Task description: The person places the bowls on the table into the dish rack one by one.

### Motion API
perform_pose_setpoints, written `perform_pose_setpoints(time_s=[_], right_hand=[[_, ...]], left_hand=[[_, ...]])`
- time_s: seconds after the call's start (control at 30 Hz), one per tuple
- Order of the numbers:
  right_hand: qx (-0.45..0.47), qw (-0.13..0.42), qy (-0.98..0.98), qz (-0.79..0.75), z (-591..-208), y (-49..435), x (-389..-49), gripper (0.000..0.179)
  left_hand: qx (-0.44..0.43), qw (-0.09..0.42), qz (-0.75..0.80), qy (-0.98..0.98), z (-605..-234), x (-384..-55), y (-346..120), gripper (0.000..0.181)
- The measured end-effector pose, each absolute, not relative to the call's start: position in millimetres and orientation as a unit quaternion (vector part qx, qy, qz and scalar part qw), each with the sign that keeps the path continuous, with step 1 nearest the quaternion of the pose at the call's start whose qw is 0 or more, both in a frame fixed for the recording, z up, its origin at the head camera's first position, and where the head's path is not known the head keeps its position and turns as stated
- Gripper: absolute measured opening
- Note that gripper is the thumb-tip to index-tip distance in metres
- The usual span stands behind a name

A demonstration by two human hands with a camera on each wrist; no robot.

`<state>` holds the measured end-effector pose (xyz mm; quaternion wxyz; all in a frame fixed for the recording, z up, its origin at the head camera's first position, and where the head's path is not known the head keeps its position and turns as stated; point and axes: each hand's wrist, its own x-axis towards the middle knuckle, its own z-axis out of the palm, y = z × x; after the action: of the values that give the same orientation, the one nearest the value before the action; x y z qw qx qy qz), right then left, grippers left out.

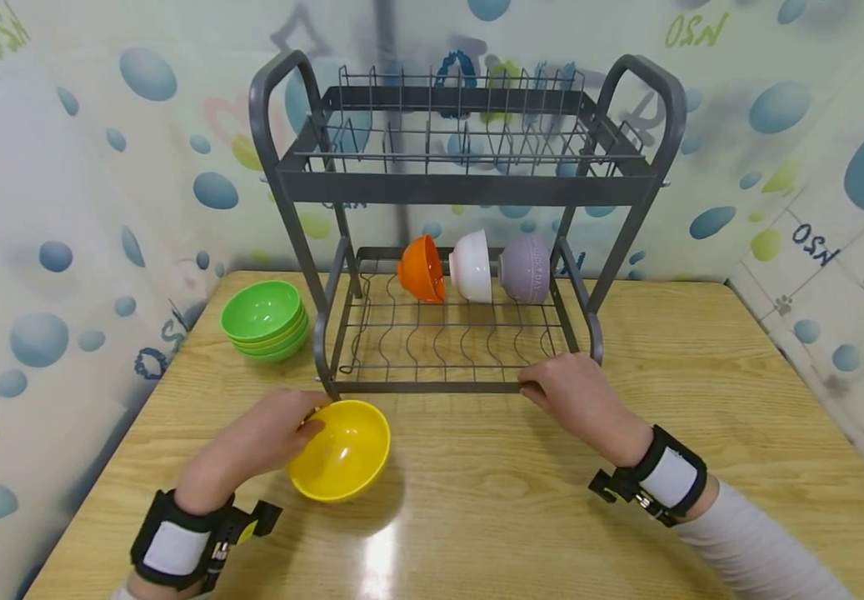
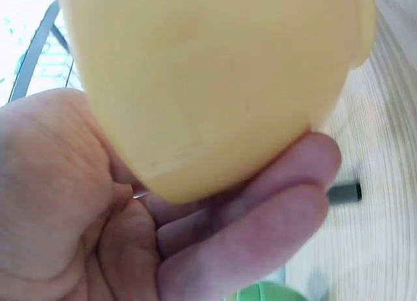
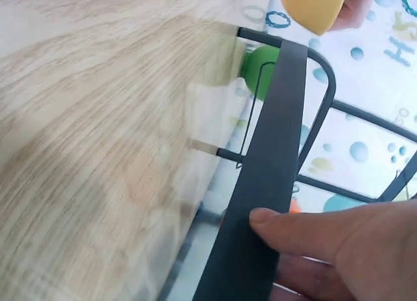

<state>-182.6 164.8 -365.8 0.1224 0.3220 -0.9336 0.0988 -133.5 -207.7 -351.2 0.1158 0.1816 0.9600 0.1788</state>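
A yellow bowl (image 1: pixel 349 454) is pinched at its left rim by my left hand (image 1: pixel 262 433), thumb inside and fingers outside. It is tilted and held above the table, in front of the dish rack's left corner. In the left wrist view the outside of the yellow bowl (image 2: pixel 215 86) covers much of the picture. My right hand (image 1: pixel 581 400) grips the lower front rail of the grey two-tier dish rack (image 1: pixel 417 387). The right wrist view has the thumb on the rail's face (image 3: pixel 267 151) and fingers behind it.
On the lower tier, an orange bowl (image 1: pixel 420 268), a white bowl (image 1: pixel 471 265) and a purple bowl (image 1: pixel 526 268) stand on edge in a row. Stacked green bowls (image 1: pixel 262 312) sit left of the rack. Behind the wooden table (image 1: pixel 671 358) is a patterned wall covering (image 1: pixel 139 150).
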Motion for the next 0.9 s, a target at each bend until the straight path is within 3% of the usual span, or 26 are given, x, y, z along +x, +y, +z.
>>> perform_pose_setpoints(time_s=[0.17,0.33,0.53,0.7,0.9], right_hand=[[0.370,0.156,-0.908,0.124,-353.7,153.3,-172.7,0.022],[0.502,0.185,-0.828,0.170,-347.4,138.7,-160.1,0.036],[0.620,0.182,-0.745,0.166,-350.3,121.6,-149.0,0.048],[0.659,0.175,-0.719,0.134,-353.1,110.4,-143.0,0.044],[0.675,0.177,-0.708,0.113,-354.0,106.0,-141.1,0.028]], left_hand=[[0.215,0.105,0.184,0.953,-351.7,-135.9,-190.8,0.018],[0.232,0.117,0.191,0.947,-347.3,-139.5,-174.3,0.018],[0.264,0.130,0.199,0.935,-341.3,-143.5,-161.7,0.019],[0.296,0.125,0.215,0.922,-340.4,-146.2,-155.4,0.013],[0.301,0.122,0.219,0.920,-338.4,-147.9,-151.5,0.012]])
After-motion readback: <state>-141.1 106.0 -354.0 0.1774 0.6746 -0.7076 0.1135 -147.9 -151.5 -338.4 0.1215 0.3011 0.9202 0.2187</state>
